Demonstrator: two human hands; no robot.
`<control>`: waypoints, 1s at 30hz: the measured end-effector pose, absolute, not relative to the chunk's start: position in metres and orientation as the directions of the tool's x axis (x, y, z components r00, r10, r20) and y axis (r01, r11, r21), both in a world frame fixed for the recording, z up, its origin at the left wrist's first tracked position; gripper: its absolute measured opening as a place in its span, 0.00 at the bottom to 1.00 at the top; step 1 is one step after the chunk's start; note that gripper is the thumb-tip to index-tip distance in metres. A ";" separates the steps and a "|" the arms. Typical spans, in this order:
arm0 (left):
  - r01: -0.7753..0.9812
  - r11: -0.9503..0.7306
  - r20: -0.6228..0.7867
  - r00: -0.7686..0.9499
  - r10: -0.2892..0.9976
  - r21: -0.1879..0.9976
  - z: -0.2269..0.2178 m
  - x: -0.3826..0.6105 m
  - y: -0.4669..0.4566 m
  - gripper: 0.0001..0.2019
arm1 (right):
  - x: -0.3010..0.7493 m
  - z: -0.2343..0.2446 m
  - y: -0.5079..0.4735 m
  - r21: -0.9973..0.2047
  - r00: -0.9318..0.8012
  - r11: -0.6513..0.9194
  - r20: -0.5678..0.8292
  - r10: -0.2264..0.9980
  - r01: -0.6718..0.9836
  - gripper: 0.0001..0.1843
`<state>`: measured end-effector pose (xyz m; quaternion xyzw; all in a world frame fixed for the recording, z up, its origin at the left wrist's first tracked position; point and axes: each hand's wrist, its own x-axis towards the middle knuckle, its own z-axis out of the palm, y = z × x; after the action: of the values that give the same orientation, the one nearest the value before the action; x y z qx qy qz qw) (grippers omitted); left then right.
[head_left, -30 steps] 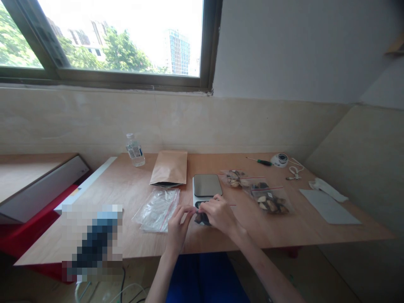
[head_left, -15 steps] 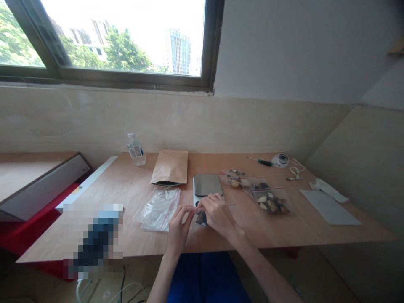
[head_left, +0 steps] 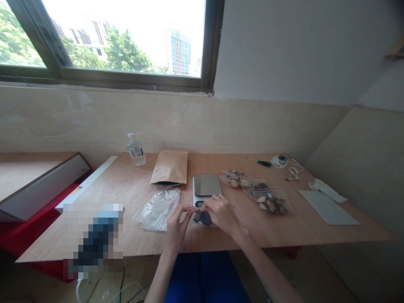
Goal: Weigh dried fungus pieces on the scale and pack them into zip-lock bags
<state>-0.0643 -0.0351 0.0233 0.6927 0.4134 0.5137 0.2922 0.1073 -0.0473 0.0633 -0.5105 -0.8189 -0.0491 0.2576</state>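
Both my hands pinch the top edge of a small clear zip bag [head_left: 205,218] with dark pieces inside. My left hand [head_left: 179,221] has closed fingers on its left end, and my right hand [head_left: 221,212] grips farther along the same edge, covering part of it. Just behind the bag stands a kitchen scale [head_left: 207,185] with a bare metal plate and a small display. Left of my left hand lie flat clear zip bags [head_left: 159,208]. To the right are filled zip bags [head_left: 270,202] holding pale and dark pieces.
A brown paper pouch [head_left: 170,167] lies behind the clear bags, with a water bottle [head_left: 136,149] to its left. Farther right are a screwdriver [head_left: 263,163], a white dome camera [head_left: 280,160], a cable, a white cloth [head_left: 328,190] and a white sheet [head_left: 326,207]. A blurred object covers the left front.
My right hand has slid slightly right along the bag's edge, away from my left hand. More of the dark pieces and the scale's display now show between them.
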 end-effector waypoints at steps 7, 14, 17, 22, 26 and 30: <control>0.271 -0.451 0.441 0.099 0.892 0.851 0.018 -0.066 -0.035 0.07 | 0.111 0.063 -0.049 -0.224 -0.360 0.501 0.467 0.808 0.836 0.09; 0.287 -0.456 0.451 0.088 0.888 0.842 0.018 -0.068 -0.032 0.08 | 0.119 0.060 -0.047 -0.161 -0.366 0.476 0.448 0.816 0.865 0.11; 0.275 -0.419 0.410 0.091 0.907 0.865 0.020 -0.067 -0.030 0.08 | 0.118 0.061 -0.046 -0.099 -0.405 0.485 0.420 0.812 0.869 0.11; 0.270 -0.434 0.422 0.106 0.900 0.859 0.019 -0.070 -0.026 0.08 | 0.125 0.063 -0.047 -0.107 -0.398 0.464 0.372 0.839 0.879 0.11; 0.259 -0.455 0.439 0.121 0.890 0.852 0.017 -0.071 -0.027 0.08 | 0.130 0.061 -0.048 -0.155 -0.346 0.419 0.353 0.869 0.895 0.10; 0.245 -0.422 0.411 0.095 0.907 0.873 0.019 -0.071 -0.029 0.08 | 0.133 0.059 -0.050 -0.180 -0.346 0.431 0.367 0.864 0.884 0.11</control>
<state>-0.0714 -0.0288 0.0193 0.6669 0.4319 0.5159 0.3203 0.1328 -0.0503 0.0594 -0.5330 -0.8199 -0.0251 0.2076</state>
